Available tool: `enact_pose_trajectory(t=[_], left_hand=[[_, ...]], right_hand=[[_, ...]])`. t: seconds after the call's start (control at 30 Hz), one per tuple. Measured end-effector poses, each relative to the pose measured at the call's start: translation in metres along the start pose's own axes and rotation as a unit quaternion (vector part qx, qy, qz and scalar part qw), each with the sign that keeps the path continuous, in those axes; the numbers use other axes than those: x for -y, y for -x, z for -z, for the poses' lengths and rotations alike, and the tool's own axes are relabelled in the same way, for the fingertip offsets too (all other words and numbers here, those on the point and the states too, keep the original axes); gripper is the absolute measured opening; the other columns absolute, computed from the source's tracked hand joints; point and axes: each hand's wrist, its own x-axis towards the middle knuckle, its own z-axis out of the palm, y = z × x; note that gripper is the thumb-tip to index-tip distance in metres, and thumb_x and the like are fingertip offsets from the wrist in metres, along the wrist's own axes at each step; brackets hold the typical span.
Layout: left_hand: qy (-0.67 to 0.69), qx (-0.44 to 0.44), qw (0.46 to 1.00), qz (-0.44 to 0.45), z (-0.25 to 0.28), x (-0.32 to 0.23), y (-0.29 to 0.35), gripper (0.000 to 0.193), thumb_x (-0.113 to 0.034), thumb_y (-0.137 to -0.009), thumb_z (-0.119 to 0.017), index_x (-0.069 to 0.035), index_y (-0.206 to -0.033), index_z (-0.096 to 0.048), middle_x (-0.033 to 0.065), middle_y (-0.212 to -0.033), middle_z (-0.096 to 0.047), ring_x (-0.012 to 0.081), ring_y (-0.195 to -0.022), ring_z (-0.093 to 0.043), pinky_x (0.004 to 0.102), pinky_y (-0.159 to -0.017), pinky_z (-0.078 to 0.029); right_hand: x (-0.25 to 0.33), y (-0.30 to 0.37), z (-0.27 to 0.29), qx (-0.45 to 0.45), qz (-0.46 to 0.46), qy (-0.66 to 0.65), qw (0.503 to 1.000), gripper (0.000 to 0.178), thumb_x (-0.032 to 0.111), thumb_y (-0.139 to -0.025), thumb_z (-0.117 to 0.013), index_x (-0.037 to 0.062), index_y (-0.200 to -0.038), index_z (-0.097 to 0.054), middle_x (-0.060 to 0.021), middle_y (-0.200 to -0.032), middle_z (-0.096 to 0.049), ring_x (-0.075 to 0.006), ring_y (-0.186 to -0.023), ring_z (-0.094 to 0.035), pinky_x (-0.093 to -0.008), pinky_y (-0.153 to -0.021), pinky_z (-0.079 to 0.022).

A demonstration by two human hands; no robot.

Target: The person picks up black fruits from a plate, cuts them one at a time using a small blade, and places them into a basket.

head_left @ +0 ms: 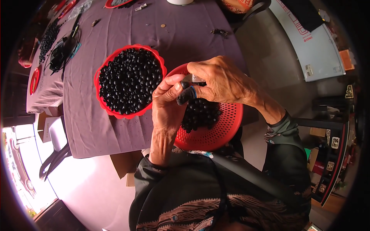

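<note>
My left hand (166,102) pinches a small black round piece (185,84) between thumb and fingertips. Close against it, my right hand (223,81) is closed on a small shiny flat piece (194,78), perhaps a blade; the fingers partly hide it. A black cover (186,95) with a blue edge wraps the right thumb. Below both hands sits a red perforated basket (227,125), with a heap of black round pieces (200,115) inside. Left of the hands, a red scalloped bowl (101,102) is filled with many similar black pieces (131,81).
A purple cloth (104,138) covers the table. Toward its far left lie a dark device with cables (59,56) and scattered black pieces (48,40). Dark scraps (219,32) lie at the far right. A chair (58,138) stands left, a shelf unit (333,154) right.
</note>
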Motion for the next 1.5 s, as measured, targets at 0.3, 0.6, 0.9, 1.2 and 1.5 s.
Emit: enact_pose_trajectory(t=[0.3, 0.6, 0.9, 1.2, 1.5], left_hand=[[-0.048, -0.003, 0.999, -0.023, 0.0006, 0.0003, 0.0006, 0.016, 0.0, -0.08, -0.058, 0.001, -0.096, -0.061, 0.0097, -0.09, -0.063, 0.0164, -0.08, -0.061, 0.0285, -0.076, -0.05], [-0.048, -0.022, 0.998, -0.032, -0.0015, 0.0019, 0.0012, 0.016, 0.0, -0.079, -0.059, 0.002, -0.095, -0.06, 0.0098, -0.089, -0.063, 0.0154, -0.079, -0.061, 0.0283, -0.075, -0.05], [-0.05, -0.025, 0.998, -0.032, -0.0049, 0.004, 0.0017, 0.016, 0.0, -0.079, -0.059, 0.002, -0.095, -0.06, 0.0095, -0.088, -0.064, 0.0152, -0.078, -0.061, 0.0274, -0.075, -0.049], [-0.017, -0.022, 0.999, -0.018, -0.0031, 0.0024, 0.0019, 0.016, -0.001, -0.08, -0.058, 0.002, -0.096, -0.06, 0.009, -0.089, -0.064, 0.0153, -0.08, -0.061, 0.0281, -0.076, -0.049], [-0.046, -0.035, 0.998, -0.036, 0.0002, 0.0045, 0.0022, 0.017, 0.001, -0.08, -0.057, 0.002, -0.096, -0.06, 0.0095, -0.09, -0.063, 0.0161, -0.081, -0.061, 0.0284, -0.076, -0.049]], right_hand=[[0.0007, 0.0006, -0.0011, 0.005, 0.016, 0.013, 1.0, 0.042, 0.038, -0.075, -0.064, 0.0018, -0.072, -0.043, -0.0127, -0.06, -0.05, -0.0352, -0.056, -0.051, -0.0394, -0.049, -0.039], [-0.0004, 0.0028, -0.0054, -0.033, 0.036, 0.049, 0.998, 0.039, 0.037, -0.078, -0.061, 0.0029, -0.069, -0.044, -0.0109, -0.058, -0.05, -0.0331, -0.054, -0.052, -0.0389, -0.049, -0.04], [-0.0034, 0.0051, -0.0053, -0.03, 0.051, 0.055, 0.997, 0.037, 0.034, -0.076, -0.063, 0.0029, -0.068, -0.044, -0.0103, -0.056, -0.048, -0.0318, -0.051, -0.051, -0.0386, -0.048, -0.039], [0.0025, 0.0002, 0.0006, -0.01, 0.01, 0.012, 1.0, 0.045, 0.04, -0.076, -0.064, 0.0016, -0.07, -0.041, -0.0123, -0.061, -0.05, -0.0342, -0.056, -0.051, -0.0386, -0.049, -0.039], [0.0008, 0.0022, -0.0041, -0.015, 0.029, 0.032, 0.999, 0.041, 0.037, -0.076, -0.063, 0.0028, -0.07, -0.041, -0.0119, -0.061, -0.051, -0.0343, -0.056, -0.053, -0.039, -0.05, -0.039]])
